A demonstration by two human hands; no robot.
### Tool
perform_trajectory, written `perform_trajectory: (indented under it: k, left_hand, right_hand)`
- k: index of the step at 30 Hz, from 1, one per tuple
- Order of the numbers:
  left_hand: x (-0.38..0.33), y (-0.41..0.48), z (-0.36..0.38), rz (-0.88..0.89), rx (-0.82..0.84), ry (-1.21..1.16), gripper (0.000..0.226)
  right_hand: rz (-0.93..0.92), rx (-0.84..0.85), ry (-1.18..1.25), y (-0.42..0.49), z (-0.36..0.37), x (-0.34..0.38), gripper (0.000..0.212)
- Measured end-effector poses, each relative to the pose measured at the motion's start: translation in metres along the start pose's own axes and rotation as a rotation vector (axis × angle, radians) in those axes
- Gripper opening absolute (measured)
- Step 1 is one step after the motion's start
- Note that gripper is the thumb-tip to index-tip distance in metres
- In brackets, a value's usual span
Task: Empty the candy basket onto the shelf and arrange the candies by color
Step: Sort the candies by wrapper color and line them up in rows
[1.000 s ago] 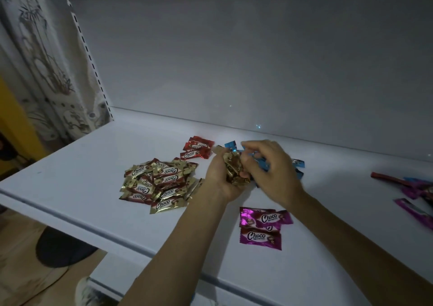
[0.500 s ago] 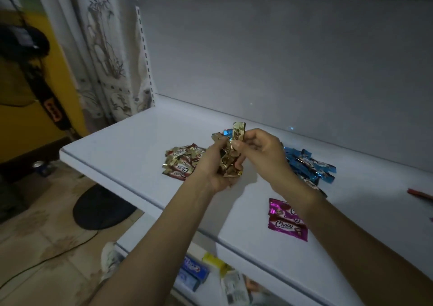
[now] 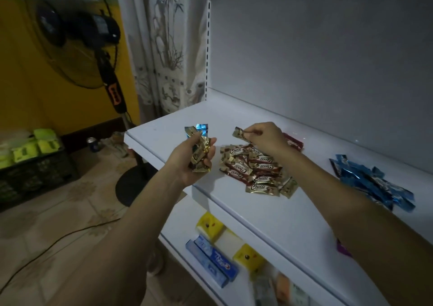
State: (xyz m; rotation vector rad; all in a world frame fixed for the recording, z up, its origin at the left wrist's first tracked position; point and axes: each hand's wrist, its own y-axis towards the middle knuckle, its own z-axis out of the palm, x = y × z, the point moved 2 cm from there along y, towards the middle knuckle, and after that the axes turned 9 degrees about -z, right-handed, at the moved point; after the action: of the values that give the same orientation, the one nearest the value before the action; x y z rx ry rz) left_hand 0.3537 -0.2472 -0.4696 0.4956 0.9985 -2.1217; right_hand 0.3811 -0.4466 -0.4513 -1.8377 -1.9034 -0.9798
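My left hand (image 3: 191,162) grips a bunch of candies (image 3: 200,152), mostly gold with one blue wrapper on top, held out past the left front corner of the white shelf (image 3: 269,214). My right hand (image 3: 266,137) pinches a single gold candy (image 3: 239,132) just above the gold candy pile (image 3: 254,171) lying on the shelf. Red candies (image 3: 293,141) peek out behind my right wrist. A blue candy pile (image 3: 372,184) lies at the right. A bit of purple wrapper (image 3: 342,249) shows under my right forearm. No basket is in view.
A standing fan (image 3: 77,41) and its round base (image 3: 133,184) stand left of the shelf on the tiled floor. A black crate (image 3: 35,172) with green packs sits far left. The lower shelf holds toothpaste boxes (image 3: 210,261) and yellow packs (image 3: 209,226).
My hands have come apart: the right hand pulled one gold candy out of the bunch and carried it over the gold pile. The view swung left, showing the fan and floor.
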Motion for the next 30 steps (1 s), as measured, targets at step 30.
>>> perform_trajectory:
  k: [30]
  left_hand:
    - [-0.016, 0.036, -0.006, 0.471, -0.095, 0.586, 0.02]
  right_hand:
    - [0.14, -0.11, 0.657, 0.016, 0.031, 0.044, 0.015]
